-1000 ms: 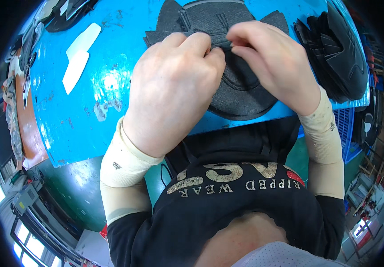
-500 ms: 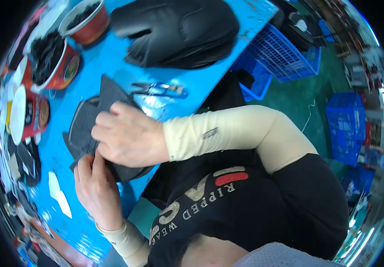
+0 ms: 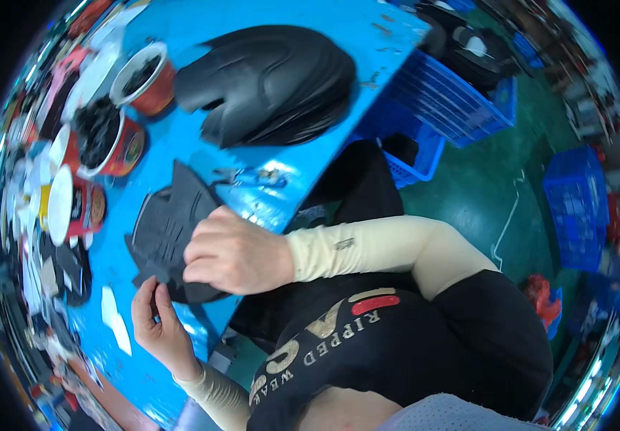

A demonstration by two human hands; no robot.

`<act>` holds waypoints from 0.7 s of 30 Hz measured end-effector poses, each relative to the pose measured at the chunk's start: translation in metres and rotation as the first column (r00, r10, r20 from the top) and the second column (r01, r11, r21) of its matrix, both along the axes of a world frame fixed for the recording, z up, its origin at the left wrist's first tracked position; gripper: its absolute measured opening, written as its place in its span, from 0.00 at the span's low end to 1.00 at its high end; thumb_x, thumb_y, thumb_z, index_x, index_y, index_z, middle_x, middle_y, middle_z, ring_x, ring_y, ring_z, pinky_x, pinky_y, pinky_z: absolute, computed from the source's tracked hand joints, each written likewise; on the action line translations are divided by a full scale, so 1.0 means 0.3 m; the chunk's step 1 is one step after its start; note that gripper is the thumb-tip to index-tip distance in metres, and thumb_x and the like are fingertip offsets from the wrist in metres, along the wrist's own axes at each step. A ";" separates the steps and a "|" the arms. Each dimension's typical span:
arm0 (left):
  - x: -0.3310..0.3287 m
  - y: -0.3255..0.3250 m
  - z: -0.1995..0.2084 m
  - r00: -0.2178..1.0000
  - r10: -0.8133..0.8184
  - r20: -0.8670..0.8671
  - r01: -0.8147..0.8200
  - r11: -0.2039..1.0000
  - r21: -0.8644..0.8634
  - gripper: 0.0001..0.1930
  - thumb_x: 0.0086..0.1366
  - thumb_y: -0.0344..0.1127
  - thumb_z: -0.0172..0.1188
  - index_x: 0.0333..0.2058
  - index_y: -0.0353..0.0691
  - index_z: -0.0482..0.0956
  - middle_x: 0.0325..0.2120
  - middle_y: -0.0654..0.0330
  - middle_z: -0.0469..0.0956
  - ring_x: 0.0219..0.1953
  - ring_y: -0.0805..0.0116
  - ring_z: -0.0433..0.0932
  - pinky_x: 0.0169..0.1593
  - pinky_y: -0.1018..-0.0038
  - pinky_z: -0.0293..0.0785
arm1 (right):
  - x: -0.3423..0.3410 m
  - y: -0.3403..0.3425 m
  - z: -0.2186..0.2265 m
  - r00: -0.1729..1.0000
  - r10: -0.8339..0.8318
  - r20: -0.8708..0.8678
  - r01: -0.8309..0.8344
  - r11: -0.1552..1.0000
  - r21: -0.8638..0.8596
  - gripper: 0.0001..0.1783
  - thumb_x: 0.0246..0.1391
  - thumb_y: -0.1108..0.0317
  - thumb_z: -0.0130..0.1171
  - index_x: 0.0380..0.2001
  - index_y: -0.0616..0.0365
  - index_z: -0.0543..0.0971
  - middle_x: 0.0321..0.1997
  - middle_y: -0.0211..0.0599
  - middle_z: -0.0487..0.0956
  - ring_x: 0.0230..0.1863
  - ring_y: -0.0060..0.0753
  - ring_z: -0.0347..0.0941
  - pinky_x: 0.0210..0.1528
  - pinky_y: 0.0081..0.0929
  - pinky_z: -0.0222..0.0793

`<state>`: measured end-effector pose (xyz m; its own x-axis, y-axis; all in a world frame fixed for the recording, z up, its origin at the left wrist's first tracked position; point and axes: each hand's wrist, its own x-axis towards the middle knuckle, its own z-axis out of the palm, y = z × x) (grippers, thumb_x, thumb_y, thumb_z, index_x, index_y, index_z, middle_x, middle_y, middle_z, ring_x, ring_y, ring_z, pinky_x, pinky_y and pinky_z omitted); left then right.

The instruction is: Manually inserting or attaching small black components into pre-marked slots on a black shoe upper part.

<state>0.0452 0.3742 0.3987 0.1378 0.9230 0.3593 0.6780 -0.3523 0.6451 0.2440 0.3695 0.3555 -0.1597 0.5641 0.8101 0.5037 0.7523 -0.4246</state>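
A dark grey-black stack of flat, pointed pieces with small slits (image 3: pixel 166 215) lies on the blue table, its lower right side partly behind my right hand (image 3: pixel 241 251). That hand is closed above the stack's right edge, fingers curled inward; what they hold, if anything, is hidden. My left hand (image 3: pixel 162 327) is at the stack's near corner, thumb and forefinger drawn together in a pinch. I cannot make out anything between those fingertips. Just beyond the stack lie thread snips with blue handles (image 3: pixel 259 177). Farther off rests a nested pile of glossy black moulded pieces (image 3: pixel 267 86).
Red tubs, one with black scraps (image 3: pixel 124 147), another behind it (image 3: pixel 157 93) and a white-lidded one (image 3: pixel 87 208), line the left. White paper-like pieces (image 3: pixel 116 323) lie nearer. Blue crates (image 3: pixel 453 93) stand beyond the table's right edge; another crate (image 3: pixel 576 201) is on the green floor.
My hands have moved apart: the right drew off the stack toward its right edge, uncovering the slits, and the left came down to the corner. The whole view has shifted slightly.
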 end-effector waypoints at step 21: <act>-0.197 -0.032 -0.045 0.964 0.180 -0.196 -0.180 0.984 0.020 0.08 0.54 0.27 0.63 0.34 0.37 0.82 0.33 0.52 0.79 0.33 0.52 0.77 0.39 0.65 0.73 | 0.111 -0.040 0.010 0.987 0.077 0.142 -0.052 0.984 -0.171 0.18 0.38 0.84 0.60 0.35 0.56 0.82 0.35 0.33 0.79 0.37 0.36 0.74 0.41 0.28 0.66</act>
